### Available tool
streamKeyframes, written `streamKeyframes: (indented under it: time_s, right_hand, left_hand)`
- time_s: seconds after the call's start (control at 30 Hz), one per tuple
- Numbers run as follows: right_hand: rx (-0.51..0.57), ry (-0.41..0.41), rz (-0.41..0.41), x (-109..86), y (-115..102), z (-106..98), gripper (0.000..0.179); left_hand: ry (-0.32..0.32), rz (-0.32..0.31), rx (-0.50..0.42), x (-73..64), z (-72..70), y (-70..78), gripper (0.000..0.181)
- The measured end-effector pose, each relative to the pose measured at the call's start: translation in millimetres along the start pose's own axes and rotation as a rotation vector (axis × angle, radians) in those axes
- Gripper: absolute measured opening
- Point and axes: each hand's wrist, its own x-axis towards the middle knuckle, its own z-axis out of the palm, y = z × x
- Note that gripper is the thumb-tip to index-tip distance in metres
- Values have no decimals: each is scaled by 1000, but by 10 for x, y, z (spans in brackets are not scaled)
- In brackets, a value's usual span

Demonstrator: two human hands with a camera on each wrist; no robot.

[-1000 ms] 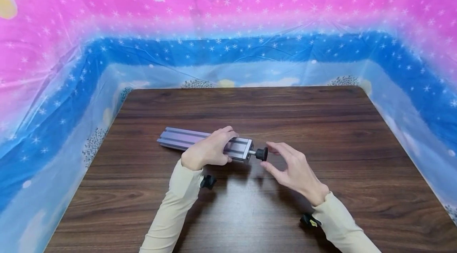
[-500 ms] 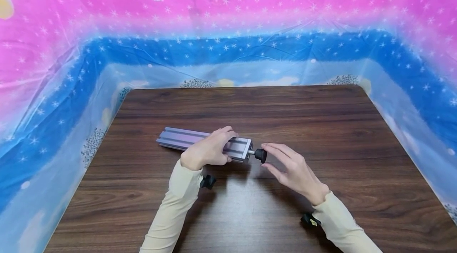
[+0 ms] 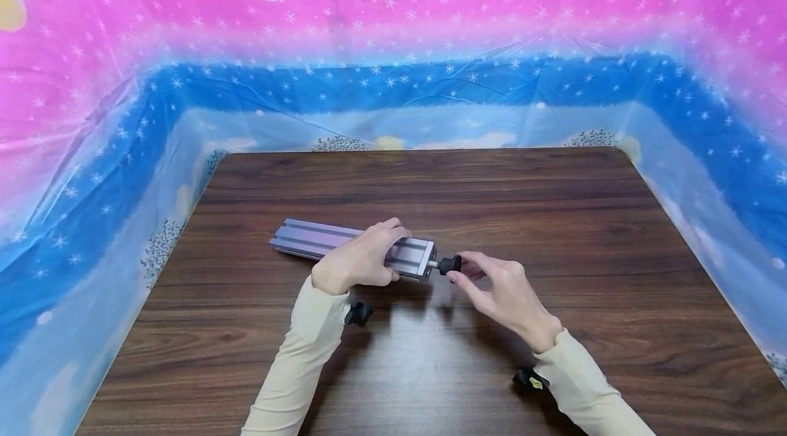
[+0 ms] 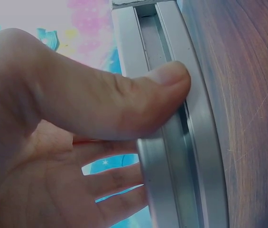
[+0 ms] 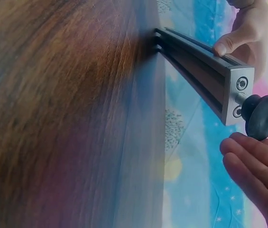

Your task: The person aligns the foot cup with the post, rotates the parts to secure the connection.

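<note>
A length of slotted aluminium profile (image 3: 316,236) lies slantwise over the table, its near-right end fitted with a metal end plate (image 5: 230,97). From that plate a threaded stud (image 5: 241,98) sticks out, carrying a black levelling foot (image 3: 450,264) with a round base. My left hand (image 3: 363,258) grips the profile near this end; in the left wrist view the thumb (image 4: 157,102) presses across the slot while the fingers pass behind. My right hand (image 3: 507,292) pinches the foot's base between thumb and fingertips. Two socket-head screws (image 5: 242,83) show in the end plate.
The brown wood-grain table (image 3: 393,183) has its far edge against a pink and blue patterned cloth (image 3: 406,87), which also hangs along both sides. Black wrist devices (image 3: 359,314) sit under both sleeves, close over the tabletop.
My right fingers have shifted on the black foot, turning about its base and closing in on it. The foot's tilt varies slightly. My left hand and the profile stay in place.
</note>
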Motion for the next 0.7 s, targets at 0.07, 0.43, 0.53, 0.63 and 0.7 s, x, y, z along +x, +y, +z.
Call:
streamKeyframes:
  time_s: [0.07, 0.43, 0.53, 0.63, 0.7]
  right_hand:
    - [6, -4, 28, 9, -12, 1, 23]
    - [-33, -26, -105, -14, -4, -95, 60]
    - [-29, -27, -229, 6, 16, -108, 62]
    - [-39, -16, -283, 28, 21, -111, 63]
    - [-40, -5, -293, 36, 22, -112, 57]
  left_hand:
    - [2, 2, -1, -1, 1, 2, 54]
    - [4, 12, -1, 0, -5, 2, 57]
    - [5, 9, 0, 3, -7, 1, 57]
    - [8, 11, 2, 7, -8, 2, 57]
    - [9, 13, 2, 10, -11, 6, 58]
